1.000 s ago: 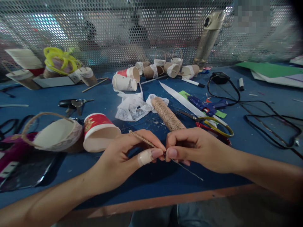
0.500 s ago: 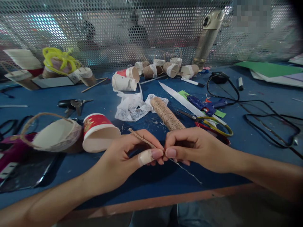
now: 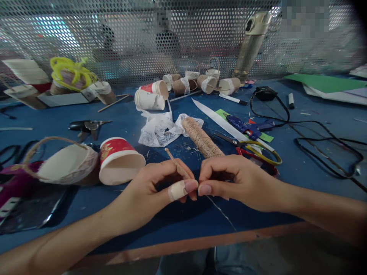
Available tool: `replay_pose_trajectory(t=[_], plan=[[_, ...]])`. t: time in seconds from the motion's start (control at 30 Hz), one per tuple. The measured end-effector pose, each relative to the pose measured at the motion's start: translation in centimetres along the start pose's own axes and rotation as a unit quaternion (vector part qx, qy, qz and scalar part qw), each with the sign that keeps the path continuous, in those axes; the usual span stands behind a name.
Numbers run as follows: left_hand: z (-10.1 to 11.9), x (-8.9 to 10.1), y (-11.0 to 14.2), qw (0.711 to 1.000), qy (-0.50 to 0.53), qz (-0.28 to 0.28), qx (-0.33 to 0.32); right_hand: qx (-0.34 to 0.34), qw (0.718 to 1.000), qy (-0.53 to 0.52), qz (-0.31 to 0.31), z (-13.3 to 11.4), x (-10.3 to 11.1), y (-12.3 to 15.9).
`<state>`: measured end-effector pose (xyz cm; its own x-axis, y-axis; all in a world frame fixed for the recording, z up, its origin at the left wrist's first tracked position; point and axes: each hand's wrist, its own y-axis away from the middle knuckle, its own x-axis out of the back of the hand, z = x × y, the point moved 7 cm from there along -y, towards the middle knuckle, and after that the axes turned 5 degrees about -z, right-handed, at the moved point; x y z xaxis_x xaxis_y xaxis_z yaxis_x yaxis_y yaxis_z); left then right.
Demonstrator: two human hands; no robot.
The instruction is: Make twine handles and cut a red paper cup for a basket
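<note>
Near the table's front edge my left hand (image 3: pixel 169 185) pinches a short length of twisted twine (image 3: pixel 177 164), its thick end poking up above the fingers. A bandage wraps the thumb. My right hand (image 3: pixel 229 181) meets it fingertip to fingertip, closed in a pinch on the twine; the exact spot is hidden by the fingers. A thin loose strand (image 3: pixel 222 214) trails down from under the right fingertips. Just behind the hands lies a roll of jute twine (image 3: pixel 202 137), its near end covered by my right hand.
Left stand a red paper cup (image 3: pixel 119 160) on its side and a lace-trimmed cup basket (image 3: pixel 67 164). Ahead lies white lace (image 3: pixel 157 130). To the right are scissors (image 3: pixel 258 147), a blue glue gun (image 3: pixel 246 126) and a black cable (image 3: pixel 318 145). Small twine-wrapped cups (image 3: pixel 183 86) line the back.
The twine's upper end in my left hand has swung right and stands more upright. The loose strand below has shifted and hangs lower. Both hands stay almost in place.
</note>
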<state>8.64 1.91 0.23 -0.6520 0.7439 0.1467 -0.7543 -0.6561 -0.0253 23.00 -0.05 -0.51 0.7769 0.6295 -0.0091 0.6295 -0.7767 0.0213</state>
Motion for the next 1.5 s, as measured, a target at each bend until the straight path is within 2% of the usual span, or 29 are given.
replay_pose_trajectory(t=[0.2,0.3,0.67,0.97,1.2,1.3,1.5], plan=[[0.4,0.2,0.1,0.997,-0.068,0.018,-0.016,0.032,0.994,0.104,0.001,-0.4,-0.1,0.0],[0.4,0.3,0.0,0.997,-0.077,0.025,-0.016,0.026,0.992,0.125,0.001,-0.3,-0.1,0.0],[0.0,0.7,0.1,1.0,-0.021,0.02,-0.01,-0.03,0.999,-0.008,-0.02,0.5,-0.3,0.2],[0.6,0.6,-0.1,0.997,-0.064,0.024,-0.04,-0.028,1.0,-0.012,-0.003,0.7,-0.2,0.1],[0.9,0.4,0.0,0.996,-0.065,0.02,-0.062,-0.029,0.998,-0.045,-0.041,1.0,-0.5,0.1],[0.6,0.6,0.2,0.995,-0.075,0.038,-0.046,-0.015,1.0,-0.014,-0.022,0.9,-0.2,0.0],[0.7,0.6,0.3,0.988,-0.133,0.067,-0.031,0.02,0.993,0.111,0.022,0.0,0.3,-0.1]])
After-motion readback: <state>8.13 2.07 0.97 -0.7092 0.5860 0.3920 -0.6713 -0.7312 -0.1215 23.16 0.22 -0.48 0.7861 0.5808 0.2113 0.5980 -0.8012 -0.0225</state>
